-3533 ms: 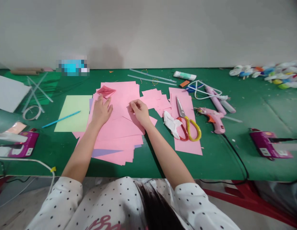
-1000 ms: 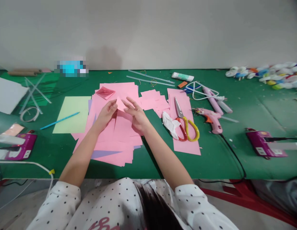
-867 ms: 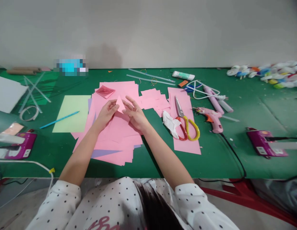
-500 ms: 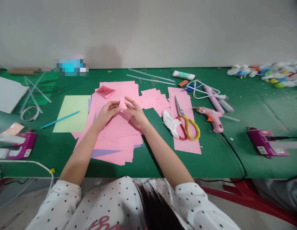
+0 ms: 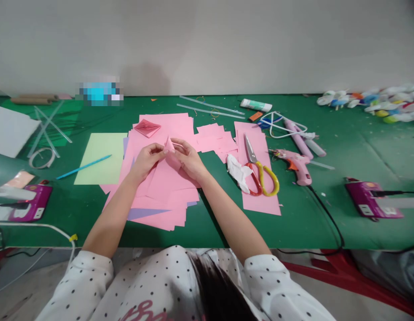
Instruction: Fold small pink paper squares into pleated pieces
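Note:
Between my two hands is a small piece of pink paper [image 5: 172, 157], bent into a folded shape with a pointed top. My left hand [image 5: 149, 159] pinches its left side with thumb and fingers. My right hand [image 5: 189, 161] is closed on its right side, and the fingertips partly hide the folds. Both hands are just above a spread stack of pink sheets [image 5: 163, 191], with purple sheets showing at some edges. A folded pink paper piece [image 5: 147, 128] with several layers lies on the stack, beyond my left hand.
Small pink paper pieces [image 5: 215, 139] lie right of the stack. Farther right are scissors [image 5: 262, 171] on pink strips, crumpled white tissue [image 5: 238, 173] and a pink glue gun [image 5: 295, 165] with a black cord. To the left, a blue pencil [image 5: 84, 167] rests on pale green paper [image 5: 100, 145].
My right hand's fingers have closed in from a spread position onto the pink paper. The paper is now bent over more, and the other things stay where they were.

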### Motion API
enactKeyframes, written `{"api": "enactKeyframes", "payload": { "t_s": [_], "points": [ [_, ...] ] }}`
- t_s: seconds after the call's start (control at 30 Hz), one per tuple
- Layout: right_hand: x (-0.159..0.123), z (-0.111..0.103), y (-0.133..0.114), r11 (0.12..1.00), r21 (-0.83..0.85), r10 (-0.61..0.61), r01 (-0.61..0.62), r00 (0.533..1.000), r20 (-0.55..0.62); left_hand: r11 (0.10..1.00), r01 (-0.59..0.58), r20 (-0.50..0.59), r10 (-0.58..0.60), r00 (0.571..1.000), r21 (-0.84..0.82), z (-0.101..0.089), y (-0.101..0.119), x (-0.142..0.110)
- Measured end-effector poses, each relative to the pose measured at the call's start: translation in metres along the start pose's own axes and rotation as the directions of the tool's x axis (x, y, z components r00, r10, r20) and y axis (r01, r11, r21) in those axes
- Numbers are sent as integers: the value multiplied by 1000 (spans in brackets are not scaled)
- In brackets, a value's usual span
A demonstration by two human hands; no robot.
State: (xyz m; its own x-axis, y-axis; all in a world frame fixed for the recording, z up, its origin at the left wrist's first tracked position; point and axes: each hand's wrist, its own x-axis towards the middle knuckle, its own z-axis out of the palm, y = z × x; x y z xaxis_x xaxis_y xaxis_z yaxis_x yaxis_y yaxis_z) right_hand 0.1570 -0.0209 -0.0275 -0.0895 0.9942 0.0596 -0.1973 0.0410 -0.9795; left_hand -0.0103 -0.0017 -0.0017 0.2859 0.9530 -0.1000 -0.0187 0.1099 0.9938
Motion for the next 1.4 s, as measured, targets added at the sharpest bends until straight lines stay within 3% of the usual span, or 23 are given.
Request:
{"api": "enactKeyframes", "payload": {
  "t_s": [0.1, 0.23, 0.63, 1.23, 1.4],
  "points": [
    [-1, 0, -4, 992, -115, -60, 51, 995, -82, 1000, -3, 17, 3, 1000, -5, 0, 1, 0],
    [-4, -2, -8, 984, -165, -84, 74, 995, -58, 999, -45, 39, 45, 998, 0, 1, 2, -2],
    [2, -8, -6, 1000, -10, -14, 12, 987, -159, 991, -92, 50, 87, 995, 99, 4, -6, -1],
    [2, -8, -7, 1000, -6, -7, 6, 989, -149, 973, -95, 5, 96, 995, 209, 6, -4, -2],
    [2, -9, -9, 1000, 25, 3, 0, 989, -145, 947, -149, -17, 160, 987, 285, 7, -3, -3]
  ]
}}
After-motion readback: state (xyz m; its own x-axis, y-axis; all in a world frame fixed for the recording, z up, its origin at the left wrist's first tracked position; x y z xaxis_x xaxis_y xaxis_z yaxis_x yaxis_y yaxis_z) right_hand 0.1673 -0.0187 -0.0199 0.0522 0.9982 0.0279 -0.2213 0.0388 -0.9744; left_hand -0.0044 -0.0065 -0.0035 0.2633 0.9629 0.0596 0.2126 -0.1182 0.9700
